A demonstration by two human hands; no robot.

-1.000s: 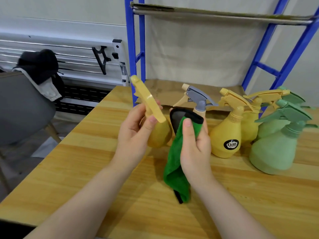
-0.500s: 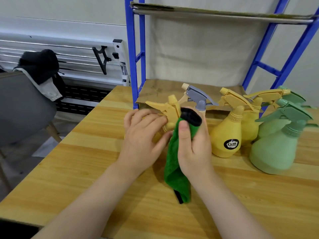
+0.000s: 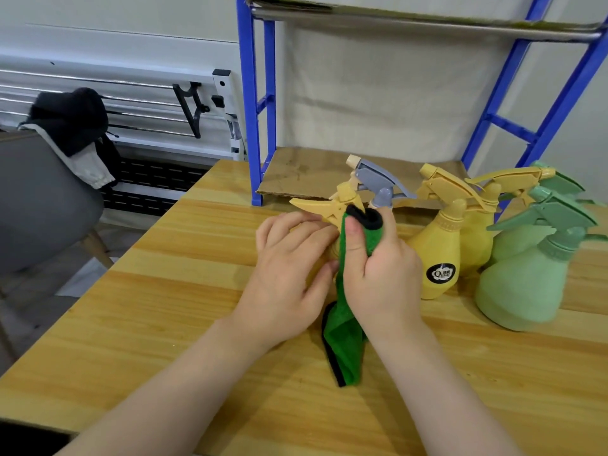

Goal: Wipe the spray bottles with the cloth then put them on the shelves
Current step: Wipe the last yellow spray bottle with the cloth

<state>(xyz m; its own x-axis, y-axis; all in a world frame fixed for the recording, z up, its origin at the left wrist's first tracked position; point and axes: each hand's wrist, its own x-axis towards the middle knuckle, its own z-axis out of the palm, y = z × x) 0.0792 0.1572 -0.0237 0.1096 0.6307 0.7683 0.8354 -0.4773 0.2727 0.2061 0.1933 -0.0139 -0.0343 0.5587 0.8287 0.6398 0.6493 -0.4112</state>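
My left hand (image 3: 289, 274) is curled round the yellow spray bottle (image 3: 332, 205); its body is almost wholly hidden under my fingers, only the trigger head shows above them. My right hand (image 3: 378, 274) grips the green cloth (image 3: 345, 343), pressed to the bottle's neck; contact hidden. Cloth tail hangs below the grip over the table (image 3: 164, 307). Right of my grip: other bottles, overlapping, the far ones hard to separate.

yellow spray bottles (image 3: 439, 255): three; green spray bottles (image 3: 523, 284): two; grey-headed bottle (image 3: 378, 184): one; cloth (image 3: 345, 343): one.
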